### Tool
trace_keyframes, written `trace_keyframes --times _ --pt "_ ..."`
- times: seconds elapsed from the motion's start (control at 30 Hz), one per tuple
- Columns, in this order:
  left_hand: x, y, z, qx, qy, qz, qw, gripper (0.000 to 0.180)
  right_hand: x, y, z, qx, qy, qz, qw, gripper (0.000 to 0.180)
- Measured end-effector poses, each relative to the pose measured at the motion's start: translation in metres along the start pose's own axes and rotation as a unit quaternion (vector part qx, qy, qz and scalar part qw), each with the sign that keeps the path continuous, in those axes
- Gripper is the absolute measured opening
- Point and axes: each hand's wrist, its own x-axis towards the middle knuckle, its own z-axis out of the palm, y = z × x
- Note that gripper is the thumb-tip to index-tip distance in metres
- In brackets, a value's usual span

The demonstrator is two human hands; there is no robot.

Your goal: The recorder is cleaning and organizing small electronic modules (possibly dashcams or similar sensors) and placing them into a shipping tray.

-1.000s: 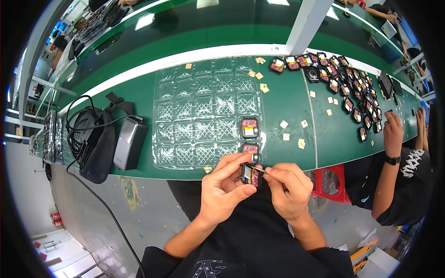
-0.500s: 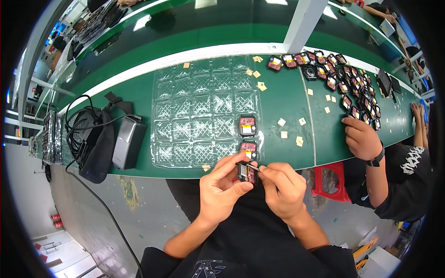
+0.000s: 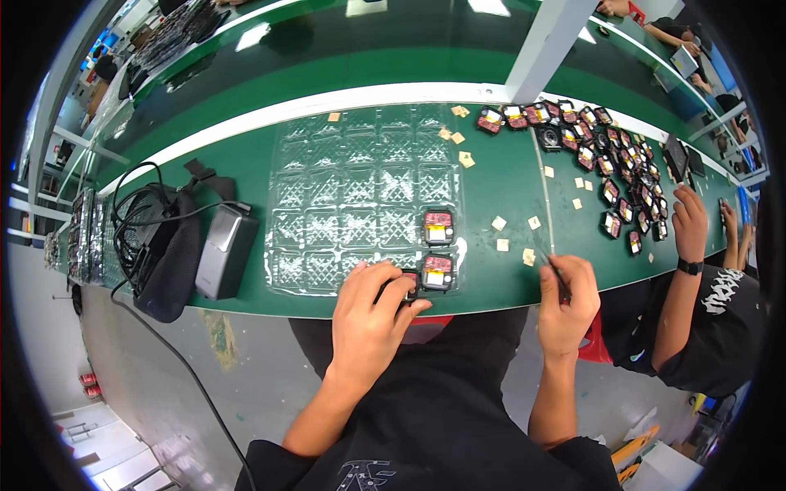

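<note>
My left hand (image 3: 367, 315) is closed around a small black square device housing (image 3: 410, 283) with a red circuit board, at the front edge of a clear plastic tray (image 3: 282, 155). Its fingers hide much of the housing. Just right of it, a similar housing (image 3: 437, 271) sits in a tray pocket, with another housing (image 3: 437, 227) in the pocket behind. Over to the right, my right hand (image 3: 568, 307) pinches dark tweezers (image 3: 562, 283). Their tips point toward a small beige square pad (image 3: 529, 258) on the green table (image 3: 491, 282).
Many similar housings (image 3: 610, 192) are piled at the far right, beside a co-worker's hand (image 3: 689, 217). Several beige pads (image 3: 499, 222) lie scattered across the table. To the left are a black bag (image 3: 168, 274) with cables and a grey box (image 3: 223, 250). A white post (image 3: 544, 49) rises behind.
My hands have moved apart. The left brought its housing down and left to the tray's front edge; the right swung rightward with the tweezers to the beige pads. The co-worker's hand moved right.
</note>
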Motion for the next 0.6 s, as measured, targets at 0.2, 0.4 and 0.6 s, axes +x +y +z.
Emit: trace_keyframes --times 0.2,0.4,0.6 --pt "-0.003 -0.004 0.004 0.016 0.007 0.028 0.999 0.021 0.025 0.05 -0.028 -0.279 0.095 0.091 0.951 0.042" --pt "-0.005 -0.005 0.002 0.015 0.034 0.022 0.999 0.018 0.035 0.051 -0.03 -0.3 0.031 0.162 0.94 0.033" --pt "-0.006 -0.006 0.007 -0.027 0.11 0.09 0.989 0.022 0.031 0.024 -0.023 -0.176 -0.02 0.121 0.977 0.019"
